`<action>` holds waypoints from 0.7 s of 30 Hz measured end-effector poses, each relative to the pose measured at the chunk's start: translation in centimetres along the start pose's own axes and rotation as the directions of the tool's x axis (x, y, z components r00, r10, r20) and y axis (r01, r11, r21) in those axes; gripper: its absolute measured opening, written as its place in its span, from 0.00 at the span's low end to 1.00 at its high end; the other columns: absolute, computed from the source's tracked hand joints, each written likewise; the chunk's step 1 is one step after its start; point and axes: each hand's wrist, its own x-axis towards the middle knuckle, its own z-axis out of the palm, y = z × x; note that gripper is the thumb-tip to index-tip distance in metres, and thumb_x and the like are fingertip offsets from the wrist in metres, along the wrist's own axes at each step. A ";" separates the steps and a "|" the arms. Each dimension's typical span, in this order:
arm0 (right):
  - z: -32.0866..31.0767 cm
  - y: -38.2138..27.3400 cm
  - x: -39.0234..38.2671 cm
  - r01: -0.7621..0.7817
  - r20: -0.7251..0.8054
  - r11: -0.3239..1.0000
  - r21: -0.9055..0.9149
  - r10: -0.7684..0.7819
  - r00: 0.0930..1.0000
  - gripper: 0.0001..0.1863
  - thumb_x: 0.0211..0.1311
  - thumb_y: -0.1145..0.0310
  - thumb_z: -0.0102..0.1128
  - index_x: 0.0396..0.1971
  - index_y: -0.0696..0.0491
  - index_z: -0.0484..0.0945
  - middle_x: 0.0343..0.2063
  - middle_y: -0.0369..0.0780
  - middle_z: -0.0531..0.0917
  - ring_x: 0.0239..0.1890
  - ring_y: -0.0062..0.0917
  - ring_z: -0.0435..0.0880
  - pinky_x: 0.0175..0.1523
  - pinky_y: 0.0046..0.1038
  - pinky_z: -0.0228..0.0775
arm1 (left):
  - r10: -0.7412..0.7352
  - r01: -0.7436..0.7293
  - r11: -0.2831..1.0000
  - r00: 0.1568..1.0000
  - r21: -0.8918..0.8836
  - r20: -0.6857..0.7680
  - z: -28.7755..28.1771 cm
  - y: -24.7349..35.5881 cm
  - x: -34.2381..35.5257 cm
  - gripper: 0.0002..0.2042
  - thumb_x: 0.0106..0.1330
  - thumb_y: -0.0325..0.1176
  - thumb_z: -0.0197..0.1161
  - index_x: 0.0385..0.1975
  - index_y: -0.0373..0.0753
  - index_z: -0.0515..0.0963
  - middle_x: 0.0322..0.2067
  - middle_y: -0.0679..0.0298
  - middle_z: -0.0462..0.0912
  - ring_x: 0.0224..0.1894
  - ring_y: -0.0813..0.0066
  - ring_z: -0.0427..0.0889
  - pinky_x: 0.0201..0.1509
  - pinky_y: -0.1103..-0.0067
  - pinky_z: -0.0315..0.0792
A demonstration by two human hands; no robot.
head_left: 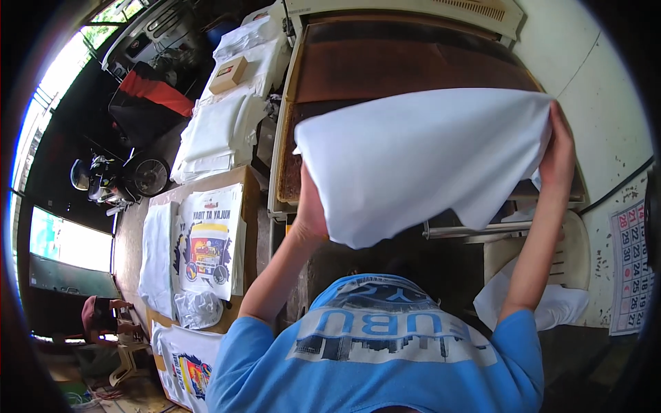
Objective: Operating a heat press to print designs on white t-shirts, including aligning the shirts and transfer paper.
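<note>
A plain white cloth [427, 158] is stretched between my two hands, its lower edge hanging loose in folds. My left hand [315, 203] grips its left end, with most of the fingers hidden behind the fabric. At the upper right corner, my right hand [559, 148] is closed on the cloth, the fingers wrapped over the edge. Whether it is a shirt or a plain piece, I cannot tell. Just beyond the cloth lies the wide brown bed [406, 58] of a large cream-framed machine, partly covered from view by the fabric.
Printed white shirts [210, 241] lie stacked on a table at my left, beside a folded white pile [160, 258]. Farther back are more white stacks [217, 131] and a small cardboard box [228, 74]. A plastic chair [575, 255] bearing white cloth stands at right. A motorcycle [120, 175] is far left.
</note>
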 end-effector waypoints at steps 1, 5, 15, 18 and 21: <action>-0.2 -0.6 1.4 0.008 -0.003 1.000 -0.003 -0.008 1.000 0.13 0.60 0.63 0.52 0.40 0.55 0.75 0.37 0.35 0.77 0.41 0.17 0.73 0.47 0.20 0.62 | 0.089 -0.060 0.980 0.985 0.190 -0.145 2.2 -1.2 -0.3 0.23 0.64 0.51 0.45 0.51 0.41 0.67 0.47 0.57 0.72 0.47 0.68 0.73 0.52 0.71 0.66; -1.4 -4.3 4.6 0.059 0.109 0.998 -0.036 -0.055 0.992 0.15 0.60 0.61 0.53 0.41 0.56 0.74 0.37 0.37 0.77 0.41 0.19 0.74 0.48 0.22 0.63 | 0.293 -0.132 0.770 0.942 0.625 -0.162 4.2 4.6 1.0 0.20 0.63 0.46 0.49 0.48 0.41 0.69 0.43 0.61 0.74 0.44 0.71 0.74 0.48 0.74 0.70; 3.2 -6.1 12.0 0.168 0.132 0.982 -0.088 -0.155 0.979 0.20 0.59 0.62 0.53 0.48 0.58 0.71 0.45 0.40 0.75 0.50 0.24 0.72 0.55 0.25 0.60 | 0.125 -0.407 0.686 0.883 0.604 0.453 13.3 20.1 6.3 0.16 0.66 0.36 0.45 0.48 0.34 0.69 0.43 0.58 0.76 0.43 0.70 0.77 0.49 0.74 0.71; 2.4 -4.6 12.2 0.114 0.251 0.971 -0.209 -0.059 0.966 0.19 0.57 0.65 0.55 0.47 0.58 0.72 0.45 0.40 0.75 0.50 0.24 0.72 0.55 0.25 0.61 | 0.326 -0.511 0.555 0.859 0.656 0.394 15.0 22.0 6.8 0.15 0.66 0.33 0.46 0.49 0.34 0.68 0.43 0.59 0.76 0.44 0.70 0.77 0.50 0.74 0.70; -0.2 -4.7 15.6 0.028 0.210 0.999 -0.037 -0.020 0.978 0.18 0.56 0.66 0.56 0.46 0.57 0.73 0.44 0.39 0.75 0.50 0.23 0.71 0.55 0.25 0.59 | 0.510 -0.574 0.401 0.787 0.714 0.347 16.5 23.6 9.0 0.13 0.65 0.31 0.49 0.46 0.33 0.69 0.43 0.59 0.76 0.46 0.71 0.75 0.51 0.76 0.70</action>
